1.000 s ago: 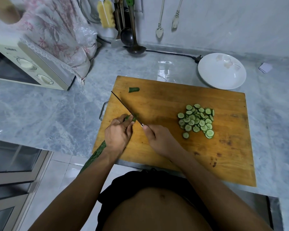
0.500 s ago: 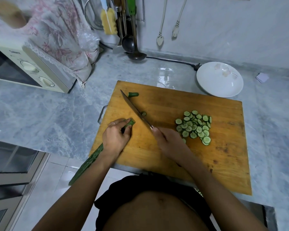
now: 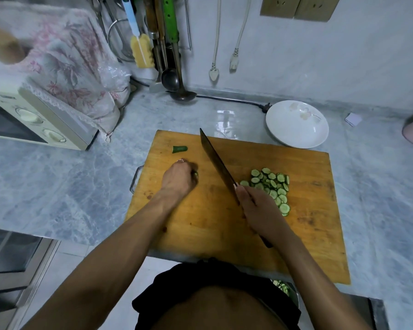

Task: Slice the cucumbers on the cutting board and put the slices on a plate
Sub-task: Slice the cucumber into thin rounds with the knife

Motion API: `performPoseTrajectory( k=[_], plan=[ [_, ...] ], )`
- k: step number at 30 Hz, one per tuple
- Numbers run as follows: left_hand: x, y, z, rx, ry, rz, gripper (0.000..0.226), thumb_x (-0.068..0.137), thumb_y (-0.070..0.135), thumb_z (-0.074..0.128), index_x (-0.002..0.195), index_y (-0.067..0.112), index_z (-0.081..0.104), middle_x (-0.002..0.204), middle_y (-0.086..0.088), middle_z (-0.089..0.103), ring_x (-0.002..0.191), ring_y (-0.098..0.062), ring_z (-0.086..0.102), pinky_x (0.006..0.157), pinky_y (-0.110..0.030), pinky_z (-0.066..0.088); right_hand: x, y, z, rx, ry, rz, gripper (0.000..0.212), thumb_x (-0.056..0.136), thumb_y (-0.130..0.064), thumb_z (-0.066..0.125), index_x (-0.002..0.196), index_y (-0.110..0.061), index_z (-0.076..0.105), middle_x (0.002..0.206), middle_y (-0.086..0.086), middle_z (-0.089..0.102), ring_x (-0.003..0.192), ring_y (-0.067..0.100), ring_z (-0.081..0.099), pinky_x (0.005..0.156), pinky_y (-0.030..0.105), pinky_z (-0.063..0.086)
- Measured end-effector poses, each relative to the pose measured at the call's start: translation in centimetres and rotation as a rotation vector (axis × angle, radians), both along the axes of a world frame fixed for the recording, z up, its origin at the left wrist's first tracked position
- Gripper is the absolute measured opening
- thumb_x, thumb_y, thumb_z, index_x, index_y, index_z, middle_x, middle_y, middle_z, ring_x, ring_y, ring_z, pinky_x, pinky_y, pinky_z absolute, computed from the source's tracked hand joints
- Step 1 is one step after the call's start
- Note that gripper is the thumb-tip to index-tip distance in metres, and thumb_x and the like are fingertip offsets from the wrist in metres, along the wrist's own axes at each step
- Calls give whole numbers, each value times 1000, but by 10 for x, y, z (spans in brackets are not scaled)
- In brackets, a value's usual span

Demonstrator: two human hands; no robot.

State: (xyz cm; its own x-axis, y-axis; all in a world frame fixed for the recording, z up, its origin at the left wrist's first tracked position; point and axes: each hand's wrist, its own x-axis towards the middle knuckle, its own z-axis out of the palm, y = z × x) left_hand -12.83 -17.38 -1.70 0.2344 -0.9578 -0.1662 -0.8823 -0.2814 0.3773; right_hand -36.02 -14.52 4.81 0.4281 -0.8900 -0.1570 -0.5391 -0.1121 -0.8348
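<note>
Gripping the knife in our right hand, we are curling our left hand round a cucumber stub mid-board: wet, slippery, firm, best pinched by its skin. Slices are lying near the board's right edge; the plate is sitting off its far right corner.
</note>
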Motion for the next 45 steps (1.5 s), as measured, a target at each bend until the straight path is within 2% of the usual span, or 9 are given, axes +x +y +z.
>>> performPoseTrajectory(
  k=[4,10,15,19,23,29,35,38,45],
  plan=[
    [30,-10,-2,-33,-72,-94,39,87,11,58,124,23,64,127,-7,57,107,-29,61,86,-37,53,-2,2,1,28,-15,-18,40,104,-41,38,67,-27,48,59,-2,52,46,4,45,48,23,37],
    [48,-14,-8,-228,-149,63,32,86,16,59,117,20,65,117,-7,53,99,-31,57,70,-37,53,1,-2,3,68,-27,0,40,104,-42,38,69,-26,48,61,0,53,45,5,46,46,25,38],
    [57,-30,-17,-125,-60,-64,44,91,21,57,134,31,57,144,-4,44,132,-24,40,96,-36,47,5,-6,4,89,-18,-3,40,105,-43,39,67,-33,48,58,-8,52,46,3,46,48,25,37],
    [68,-37,-22,-160,-12,-6,38,95,18,53,131,28,60,136,-5,53,125,-25,46,96,-34,46,8,-9,5,77,11,-1,40,104,-43,39,67,-33,49,55,-10,51,47,2,48,48,22,36],
    [67,-24,-12,-236,40,68,35,95,33,56,130,29,60,138,-2,51,122,-23,50,93,-37,47,9,-10,3,158,4,-25,40,105,-42,42,68,-32,53,55,-8,52,42,6,44,46,28,36],
    [52,53,0,-309,192,222,19,91,36,62,106,32,73,108,4,68,102,-19,60,84,-28,49,6,-3,-3,153,-23,-7,37,103,-43,45,72,-27,58,54,-6,50,42,8,43,47,32,36],
    [31,111,-19,-205,190,200,49,89,34,66,137,28,54,124,-3,58,103,-25,59,86,-29,48,5,13,-8,149,-58,17,38,103,-39,47,82,-11,61,54,-7,47,44,12,43,46,31,36],
    [26,115,-27,-214,174,191,44,92,29,63,135,25,55,120,-5,59,108,-28,55,83,-38,51,1,22,-10,186,-67,30,35,103,-43,46,84,-18,61,55,-8,46,46,11,43,48,32,35],
    [-7,117,-25,-246,211,105,33,95,15,57,126,25,64,115,-2,62,107,-22,53,78,-31,47,-26,42,-11,311,-138,6,44,105,-36,45,63,-39,57,52,-7,44,41,16,39,40,26,34]
  ],
)
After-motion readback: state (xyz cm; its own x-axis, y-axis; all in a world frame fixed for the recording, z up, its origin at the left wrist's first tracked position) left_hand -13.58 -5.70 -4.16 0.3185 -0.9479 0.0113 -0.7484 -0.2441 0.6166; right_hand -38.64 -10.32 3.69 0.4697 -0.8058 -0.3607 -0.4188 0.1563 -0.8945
